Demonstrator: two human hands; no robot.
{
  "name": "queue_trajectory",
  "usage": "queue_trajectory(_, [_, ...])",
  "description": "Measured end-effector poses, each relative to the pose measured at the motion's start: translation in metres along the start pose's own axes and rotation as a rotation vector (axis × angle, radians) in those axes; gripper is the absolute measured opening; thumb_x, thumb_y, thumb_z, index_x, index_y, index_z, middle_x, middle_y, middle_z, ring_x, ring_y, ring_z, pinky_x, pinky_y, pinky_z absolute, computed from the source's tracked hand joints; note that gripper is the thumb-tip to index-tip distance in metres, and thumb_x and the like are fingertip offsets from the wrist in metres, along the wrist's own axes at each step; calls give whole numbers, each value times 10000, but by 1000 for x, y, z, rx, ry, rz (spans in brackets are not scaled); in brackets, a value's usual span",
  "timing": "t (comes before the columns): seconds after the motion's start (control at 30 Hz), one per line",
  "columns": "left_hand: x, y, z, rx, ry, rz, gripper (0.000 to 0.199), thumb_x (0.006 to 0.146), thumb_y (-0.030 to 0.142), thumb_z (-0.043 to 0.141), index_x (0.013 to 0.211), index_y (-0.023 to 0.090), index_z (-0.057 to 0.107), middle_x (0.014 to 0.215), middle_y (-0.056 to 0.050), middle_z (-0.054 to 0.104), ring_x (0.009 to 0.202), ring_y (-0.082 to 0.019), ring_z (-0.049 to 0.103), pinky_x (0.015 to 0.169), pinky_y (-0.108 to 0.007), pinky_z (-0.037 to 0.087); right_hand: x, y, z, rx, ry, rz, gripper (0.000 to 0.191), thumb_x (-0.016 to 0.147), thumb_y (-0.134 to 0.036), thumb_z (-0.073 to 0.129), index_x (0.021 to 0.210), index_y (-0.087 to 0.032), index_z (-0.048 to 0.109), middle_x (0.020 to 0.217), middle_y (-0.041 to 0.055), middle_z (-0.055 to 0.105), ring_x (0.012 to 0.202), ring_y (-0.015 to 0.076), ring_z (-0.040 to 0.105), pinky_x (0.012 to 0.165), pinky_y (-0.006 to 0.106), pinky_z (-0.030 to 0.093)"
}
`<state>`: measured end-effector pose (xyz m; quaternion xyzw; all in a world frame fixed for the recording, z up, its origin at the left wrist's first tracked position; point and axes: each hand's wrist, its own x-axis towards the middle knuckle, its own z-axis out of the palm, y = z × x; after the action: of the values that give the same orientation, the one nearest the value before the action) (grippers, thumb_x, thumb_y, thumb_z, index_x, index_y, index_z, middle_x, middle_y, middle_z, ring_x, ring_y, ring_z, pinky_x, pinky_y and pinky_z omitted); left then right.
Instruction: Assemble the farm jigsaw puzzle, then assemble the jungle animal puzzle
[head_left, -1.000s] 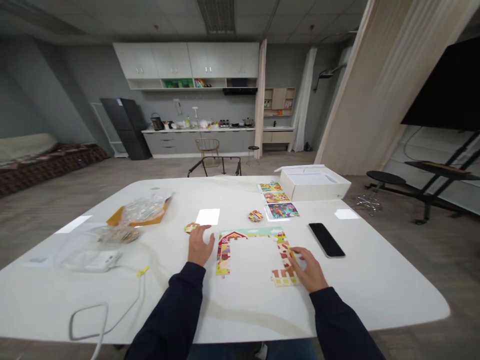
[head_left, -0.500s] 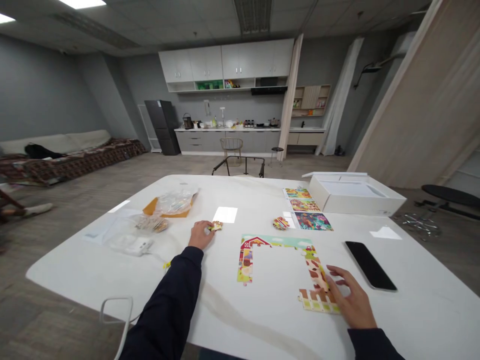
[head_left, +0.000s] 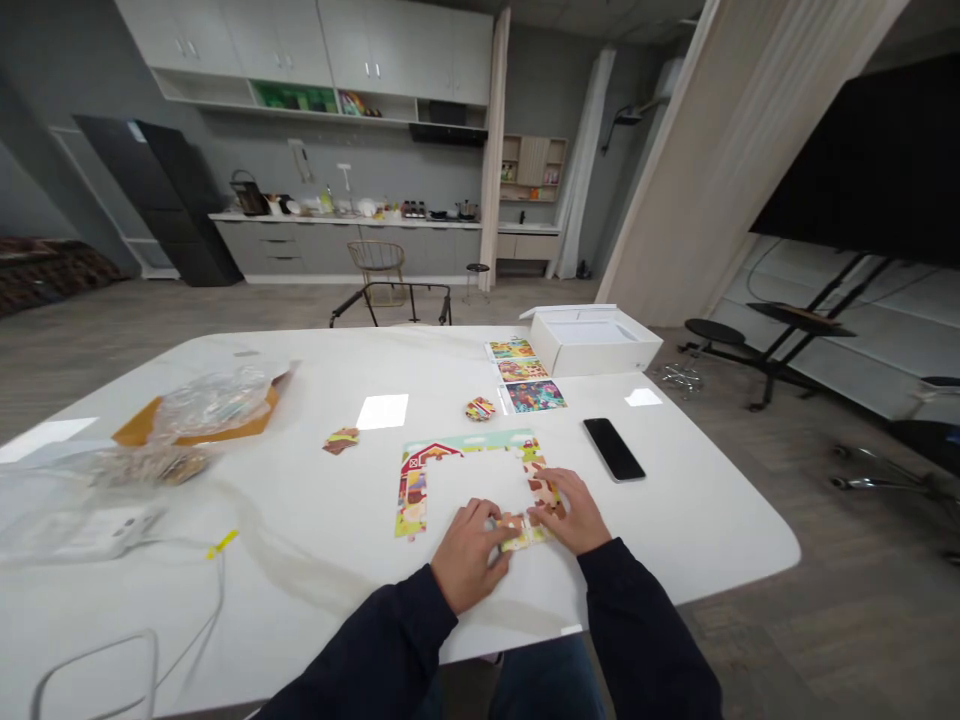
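A jigsaw puzzle (head_left: 469, 437) lies partly assembled on the white table, its border showing a red barn at upper left and a brown-spotted cow at right. My left hand (head_left: 471, 555) is at the left end of the bottom row, thumb and fingers closed on a puzzle piece (head_left: 513, 523) with a brown and green print. My right hand (head_left: 574, 510) grips the puzzle's lower right corner, its thumb on the bottom row and its fingers over the cow side. Small details between the fingertips are covered.
Loose puzzle pieces (head_left: 341, 440) lie left of the puzzle, and another small pile (head_left: 479, 408) lies behind it. Picture cards (head_left: 532, 396) stand near a white box (head_left: 592, 340). A phone (head_left: 613, 448) is at right. Plastic bags (head_left: 214, 400) and a white cable (head_left: 217, 590) lie at left.
My left hand has left the loose pieces at left and come to the puzzle's bottom row. My right hand stays at its right side. The view has turned right and down.
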<state>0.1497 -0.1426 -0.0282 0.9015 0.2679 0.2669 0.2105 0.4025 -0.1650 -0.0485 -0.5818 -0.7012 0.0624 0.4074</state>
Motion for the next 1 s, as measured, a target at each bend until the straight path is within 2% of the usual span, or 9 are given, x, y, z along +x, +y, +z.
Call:
queue_trajectory(0.07, [1,2,5,-11,-10,-17,427,841,164,676,1241,314,703,1108,-96,582,1077,-292,544,925,-485,504,0,-2,1,-3,-31,-22,511,778,-387,825,1234,-250,640,1242,123,692,1210,340,611,1029,525,499])
queue_trajectory(0.3, [-4,-15,-4,-10,20,-22,348,845,169,667,1158,294,754,1091,-99,590,1067,-288,553,933,-486,507,-2,1,6,8,-42,-50,599,716,-391,866,1255,-246,649,1351,137,661,1316,350,566,1106,536,456])
queue_trajectory(0.63, [-10,-11,-5,100,6,-7,379,883,175,621,1219,314,726,1148,-105,597,1107,-295,539,919,-487,515,-4,10,10,8,-65,-28,650,705,-357,864,1300,-239,630,1381,140,642,1338,347,544,1121,545,443])
queue_trajectory(0.87, [-13,0,-1,136,-4,32,457,862,194,642,1300,322,645,1249,-117,611,1136,-332,541,895,-530,503,-3,5,7,0,-75,-37,626,728,-378,856,1294,-236,631,1358,139,651,1341,351,539,1120,559,443])
queue_trajectory(0.93, [-11,-3,-9,102,29,38,468,867,205,639,1324,304,615,1262,-117,615,1147,-323,557,917,-516,507,-3,1,4,4,-67,-38,643,753,-394,839,1332,-236,608,1370,145,639,1333,352,545,1117,559,449])
queue_trajectory(1.0, [-7,-20,-28,82,133,21,436,893,215,620,1323,281,596,1257,-116,627,1169,-306,572,973,-501,497,-3,-2,2,14,-28,-12,610,820,-401,779,1370,-235,575,1370,147,633,1315,341,559,1112,553,458])
